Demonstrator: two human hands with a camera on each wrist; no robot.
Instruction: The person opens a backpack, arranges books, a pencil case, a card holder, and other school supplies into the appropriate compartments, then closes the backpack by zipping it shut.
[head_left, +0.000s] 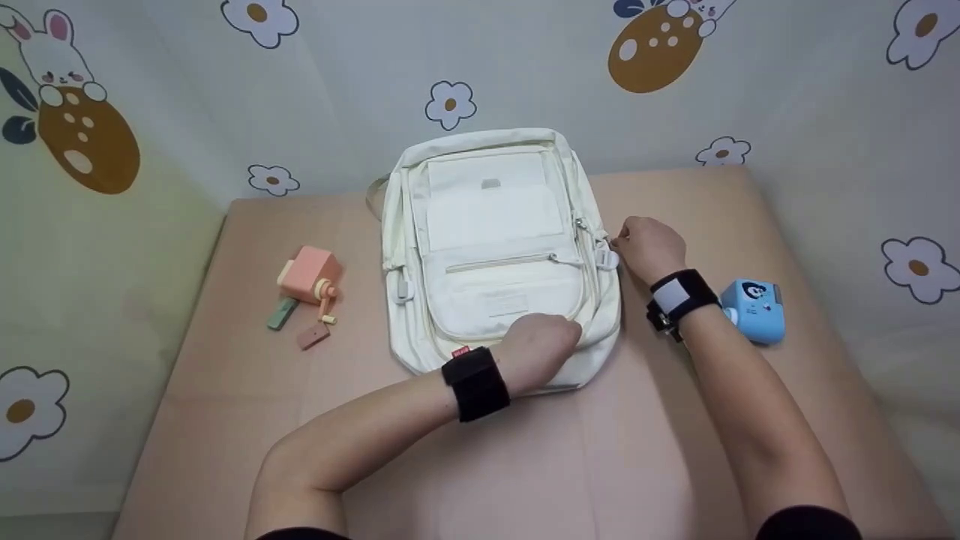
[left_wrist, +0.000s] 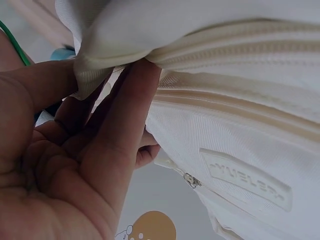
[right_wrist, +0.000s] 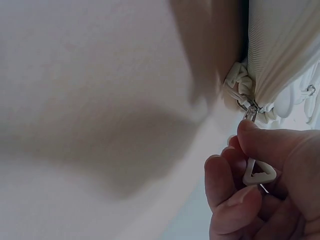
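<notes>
A cream backpack [head_left: 491,202] lies on its back, its front pocket facing up. My left hand [head_left: 536,349] is over the bag's lower right part. In the left wrist view, its thumb and a finger pinch a fold of backpack fabric [left_wrist: 120,37] beside the zipper tracks. At the bag's right side is my right hand [head_left: 652,244]. In the right wrist view, thumb and fingers pinch a zipper pull [right_wrist: 262,179] with a pale triangular end, its metal slider at the bag's side seam.
Left of the backpack stands a pink hand-crank pencil sharpener [head_left: 311,274], with a small green block [head_left: 283,313] and a small pink block [head_left: 313,336] near it. A blue box-shaped item [head_left: 756,311] with a cartoon face sits beside the right forearm. Patterned cloth [head_left: 360,97] hangs behind the table [head_left: 480,465].
</notes>
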